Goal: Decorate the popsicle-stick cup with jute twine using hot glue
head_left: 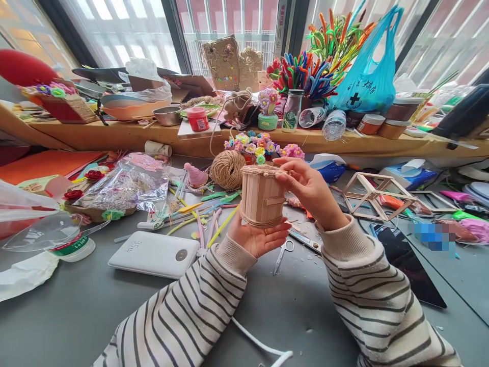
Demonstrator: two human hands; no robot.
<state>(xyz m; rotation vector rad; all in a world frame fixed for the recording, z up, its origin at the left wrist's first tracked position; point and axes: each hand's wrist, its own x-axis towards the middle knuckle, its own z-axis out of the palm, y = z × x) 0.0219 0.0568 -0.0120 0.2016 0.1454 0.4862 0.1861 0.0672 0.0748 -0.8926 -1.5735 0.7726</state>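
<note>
A small round pot made of upright wooden sticks (pixel 255 200) is held up over the middle of the table. Twine runs around its top rim and its base, and a short wooden piece sticks out on its side like a handle. My left hand (pixel 250 239) is palm up under the pot and bears its base. With thumb and fingers, my right hand (pixel 305 187) grips the twine-wrapped top rim from the right. Behind the pot lies a ball of twine (pixel 228 169). Small scissors (pixel 282 255) and larger scissors (pixel 305 239) rest on the table below my right hand.
A white power bank (pixel 153 255) lies left of my left forearm, with a white cable (pixel 260 344) in front. Wooden frames (pixel 376 196) and a dark tablet (pixel 407 265) are at the right. Pipe cleaners, crocheted flowers, jars and a blue bag (pixel 372 81) crowd the back ledge.
</note>
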